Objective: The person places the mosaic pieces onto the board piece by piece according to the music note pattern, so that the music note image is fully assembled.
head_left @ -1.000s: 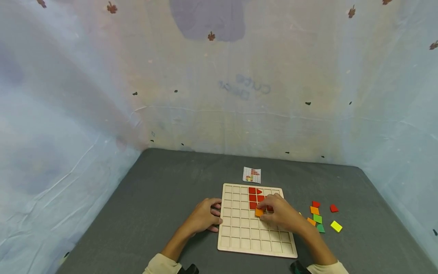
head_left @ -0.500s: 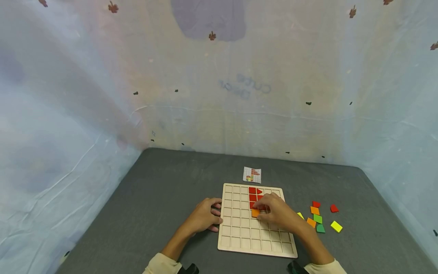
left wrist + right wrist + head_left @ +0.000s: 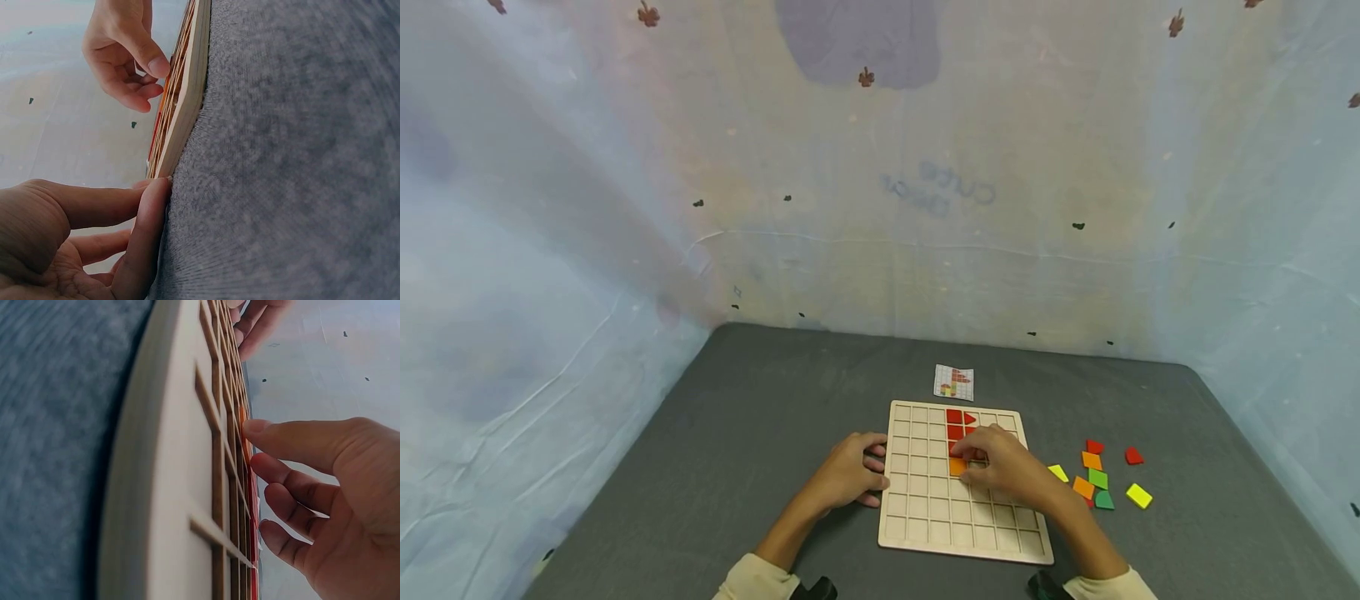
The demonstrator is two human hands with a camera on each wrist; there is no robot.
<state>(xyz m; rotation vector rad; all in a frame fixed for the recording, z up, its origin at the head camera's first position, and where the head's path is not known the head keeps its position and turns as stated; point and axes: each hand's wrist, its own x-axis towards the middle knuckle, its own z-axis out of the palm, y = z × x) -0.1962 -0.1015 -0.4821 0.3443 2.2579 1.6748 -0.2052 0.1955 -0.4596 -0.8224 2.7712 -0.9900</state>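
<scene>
A square wooden grid board [image 3: 925,528] lies on the dark grey tabletop. My left hand [image 3: 847,471] holds the board's left edge, thumb and fingers together at its rim in the left wrist view. Over the board's middle, my right hand [image 3: 1011,471] has its thumb and fingertips on an orange square tile [image 3: 957,468]. This tile lies at a grid cell just below a column of red tiles [image 3: 953,417]. In the right wrist view the thumb touches the orange tile [image 3: 244,422] and the other fingers bend beside it. The right hand hides some red tiles.
A small printed card [image 3: 953,382] with a coloured grid picture lies behind the board. Right of the board are several loose tiles: orange [image 3: 1083,488], green [image 3: 1097,479], red [image 3: 1133,456] and yellow [image 3: 1138,497]. A pale patterned sheet [image 3: 880,275] hangs around the table.
The right hand has brought the orange tile slightly left and down, to the cell below the red column. The left hand has stayed at the board's edge.
</scene>
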